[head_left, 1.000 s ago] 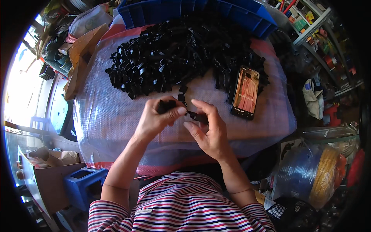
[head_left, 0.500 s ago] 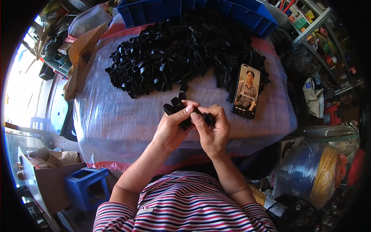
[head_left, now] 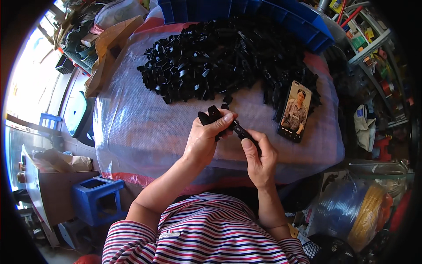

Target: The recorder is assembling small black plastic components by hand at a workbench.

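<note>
My left hand (head_left: 203,137) is closed around several black plastic pieces (head_left: 212,114), whose broad ends stick out past the fingers. The thumb presses on them from above. To its right, my right hand (head_left: 262,162) pinches a slim black plastic part (head_left: 242,133) between thumb and fingers. That part reaches toward the left fingertips; whether it touches the pieces there I cannot tell. Just beyond the left hand, a single black piece (head_left: 227,100) lies by the near edge of a large heap of black plastic parts (head_left: 202,66).
The heap rests on a bale wrapped in whitish woven plastic (head_left: 127,114). A phone (head_left: 293,112) showing a person lies at its right. Blue bins (head_left: 299,22) stand behind. A blue stool (head_left: 97,198) is at lower left, wrapped coils (head_left: 351,211) at lower right, shelving (head_left: 369,46) at far right.
My hands have drawn apart: the right has moved right and down with the slim black part, which now shows between them. The whole view has shifted slightly.
</note>
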Motion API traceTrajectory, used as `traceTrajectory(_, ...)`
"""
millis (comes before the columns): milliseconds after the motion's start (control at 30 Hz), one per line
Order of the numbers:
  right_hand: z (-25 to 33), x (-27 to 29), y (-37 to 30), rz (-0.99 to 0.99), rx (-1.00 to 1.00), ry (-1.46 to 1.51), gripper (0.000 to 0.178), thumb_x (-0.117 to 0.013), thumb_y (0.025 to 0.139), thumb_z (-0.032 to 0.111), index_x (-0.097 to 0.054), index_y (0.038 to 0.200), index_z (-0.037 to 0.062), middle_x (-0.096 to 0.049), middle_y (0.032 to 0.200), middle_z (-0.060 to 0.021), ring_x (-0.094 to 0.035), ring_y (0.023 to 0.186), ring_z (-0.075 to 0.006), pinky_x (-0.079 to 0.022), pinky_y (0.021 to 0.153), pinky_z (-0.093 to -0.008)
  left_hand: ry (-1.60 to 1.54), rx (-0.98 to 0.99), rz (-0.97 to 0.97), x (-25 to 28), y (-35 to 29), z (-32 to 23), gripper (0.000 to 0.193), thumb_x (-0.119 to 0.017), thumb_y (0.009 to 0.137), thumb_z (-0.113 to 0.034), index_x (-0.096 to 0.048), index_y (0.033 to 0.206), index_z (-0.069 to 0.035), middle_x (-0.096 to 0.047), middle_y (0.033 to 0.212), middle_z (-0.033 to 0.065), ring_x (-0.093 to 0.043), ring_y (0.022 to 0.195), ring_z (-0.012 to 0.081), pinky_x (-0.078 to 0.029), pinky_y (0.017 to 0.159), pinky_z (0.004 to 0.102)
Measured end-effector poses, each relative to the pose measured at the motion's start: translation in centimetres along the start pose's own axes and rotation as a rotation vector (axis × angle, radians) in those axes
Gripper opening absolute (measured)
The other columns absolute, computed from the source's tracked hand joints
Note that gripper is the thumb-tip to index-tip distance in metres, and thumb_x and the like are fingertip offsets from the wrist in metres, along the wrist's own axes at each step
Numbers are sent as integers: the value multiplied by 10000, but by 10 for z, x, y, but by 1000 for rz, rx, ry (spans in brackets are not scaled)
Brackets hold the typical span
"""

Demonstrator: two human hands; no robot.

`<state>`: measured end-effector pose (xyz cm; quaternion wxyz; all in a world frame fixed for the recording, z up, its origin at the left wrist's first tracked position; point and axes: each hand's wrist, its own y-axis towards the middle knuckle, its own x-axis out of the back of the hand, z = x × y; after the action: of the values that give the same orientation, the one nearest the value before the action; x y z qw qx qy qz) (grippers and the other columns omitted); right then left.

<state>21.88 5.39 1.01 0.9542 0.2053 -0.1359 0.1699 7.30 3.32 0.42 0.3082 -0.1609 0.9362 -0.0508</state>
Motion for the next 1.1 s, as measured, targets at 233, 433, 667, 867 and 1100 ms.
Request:
traceTrajectory(233,1,-2,1,30,-17,-30,192,-543,884,173,-564,925,-14,-559,683,-43,-471,593,-86,-400,552,-228,65,-64,-39,-6,-6,1,179,-654,790,-164,-620,865,-6,-566,736,13,-483,648,80,-383,610,222)
traceTrajectory(433,-4,-20,7,11,-13,36,159,-552,877,158,-534,876,0,-579,677,-89,-546,589,-154,-430,538,-272,262,-258,-181,-14,-16,6,123,-621,810,-126,-609,864,-16,-543,697,-14,-468,653,66,-379,608,214)
traceTrajectory(667,3,-8,52,225,-32,-334,326,-522,868,383,-490,918,62,-586,723,-123,-584,625,-310,-449,558,-362,-396,98,15,22,-7,-2,200,-500,873,-219,-567,981,-65,-597,1023,78,-543,983,191,-426,803,339)
traceTrajectory(867,-49,13,110,159,104,-1223,160,-577,802,144,-502,871,21,-553,867,-146,-557,816,-325,-453,679,-414,-216,-16,4,40,16,-26,119,-574,788,-94,-565,902,-61,-589,864,47,-578,859,205,-471,718,346)
traceTrajectory(1100,-32,9,68,66,120,-852,293,-617,708,-23,-529,983,26,-528,891,-136,-526,879,-316,-439,753,-390,1297,-634,-115,16,27,-8,195,-663,694,-115,-567,839,-27,-582,802,110,-584,716,299,-454,627,340)
